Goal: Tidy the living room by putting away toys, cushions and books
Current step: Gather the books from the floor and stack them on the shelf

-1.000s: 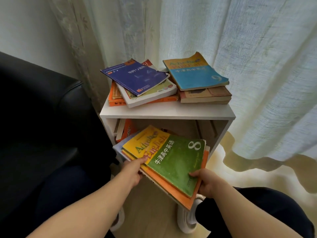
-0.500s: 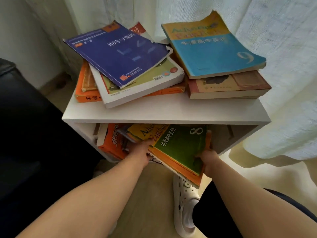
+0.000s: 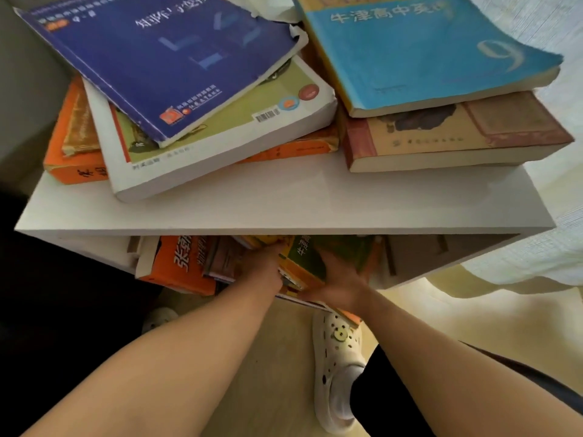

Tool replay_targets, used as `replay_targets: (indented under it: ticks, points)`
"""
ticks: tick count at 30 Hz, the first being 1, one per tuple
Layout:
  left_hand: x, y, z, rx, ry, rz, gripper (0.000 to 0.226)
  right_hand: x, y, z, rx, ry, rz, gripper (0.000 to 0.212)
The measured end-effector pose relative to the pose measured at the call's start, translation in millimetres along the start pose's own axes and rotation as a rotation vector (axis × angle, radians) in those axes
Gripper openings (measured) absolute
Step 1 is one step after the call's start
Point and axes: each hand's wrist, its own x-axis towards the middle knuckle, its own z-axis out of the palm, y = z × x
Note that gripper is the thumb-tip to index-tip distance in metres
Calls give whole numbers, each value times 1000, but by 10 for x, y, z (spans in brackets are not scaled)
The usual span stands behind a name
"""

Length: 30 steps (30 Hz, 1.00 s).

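A stack of books topped by a green and yellow book (image 3: 304,258) lies half inside the lower compartment of the white shelf (image 3: 284,209). My left hand (image 3: 265,268) grips the stack's left edge, its fingers hidden under the shelf top. My right hand (image 3: 339,280) lies flat on the green cover with fingers spread. An orange book (image 3: 179,263) leans in the compartment to the left of the stack. On the shelf top, a dark blue book (image 3: 164,58) crowns the left pile and a light blue book (image 3: 410,52) crowns the right pile.
A black sofa (image 3: 47,310) stands close on the left. A white curtain (image 3: 561,216) hangs behind and to the right of the shelf. My foot in a white clog (image 3: 337,367) is on the pale floor just below the stack.
Both hands have pushed the stack deeper into the lower compartment. My right hand shifted from the stack's edge onto the green cover. The camera has come much closer to the shelf.
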Motion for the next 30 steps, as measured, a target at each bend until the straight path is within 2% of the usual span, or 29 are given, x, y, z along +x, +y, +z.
replay_targets:
  ticks: [2,4,6,8,9,11,13,14,16,19,22,27,30]
  points:
    - [-42,31,11,35,-38,-12,12,-13,-145,75,-215,-17,-54,102]
    - [-78,61,11,88,-111,5,19,2,-208,110,-284,58,-21,92]
    - [-134,119,-15,99,-215,-33,15,25,-208,73,-281,119,20,70]
    - [-129,213,-91,220,-327,-45,10,9,-196,-42,-198,163,61,42]
    - [-96,267,-140,291,-328,-10,15,10,-171,-109,-139,177,76,36]
    - [28,375,-279,388,-222,101,20,22,-108,-211,-63,174,78,34]
    - [115,452,-391,468,-53,200,7,13,-75,-266,-14,168,62,36]
    - [140,465,-406,541,5,225,14,10,-64,-277,24,163,67,37]
    - [144,442,-393,741,35,235,22,2,-44,-291,83,154,75,37]
    - [174,438,-358,873,28,214,20,16,-29,-286,94,150,81,35]
    - [157,518,-379,779,-45,99,26,16,-36,-234,90,136,81,32]
    - [196,584,-479,525,-84,81,23,12,-26,-188,85,112,77,31]
    - [229,512,-417,624,-65,82,32,-9,-14,-178,77,102,74,33]
